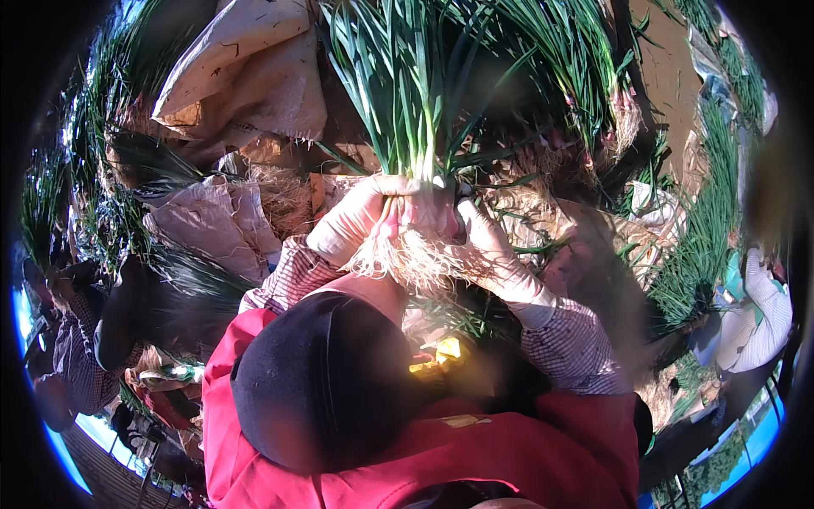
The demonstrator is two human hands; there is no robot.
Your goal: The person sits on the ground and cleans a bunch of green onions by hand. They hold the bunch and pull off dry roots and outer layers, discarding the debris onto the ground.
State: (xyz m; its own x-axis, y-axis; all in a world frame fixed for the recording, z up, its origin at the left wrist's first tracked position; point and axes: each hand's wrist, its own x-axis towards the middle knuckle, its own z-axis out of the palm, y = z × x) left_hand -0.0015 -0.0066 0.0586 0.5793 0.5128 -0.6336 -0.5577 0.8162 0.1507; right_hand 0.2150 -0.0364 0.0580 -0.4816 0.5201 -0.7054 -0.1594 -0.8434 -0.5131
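Both hands, in pale gloves, hold one bunch of green garlic [416,140] in front of my chest. The long green leaves point away from me, and the pinkish bulbs and pale stringy roots [407,254] hang towards me. My left hand [362,213] closes round the bunch at the stem bases, its fingers over the bulbs. On the other side, my right hand [493,245] has its fingers against the bulbs and roots; shadow hides part of that grip.
More garlic bunches [585,95] lie beyond at the right, others [699,235] along the far right. A woven sack [254,76] and sacking [216,223] are at the left. A co-worker's sleeve [82,350] shows at far left, another person's gloved hand [757,318] at far right.
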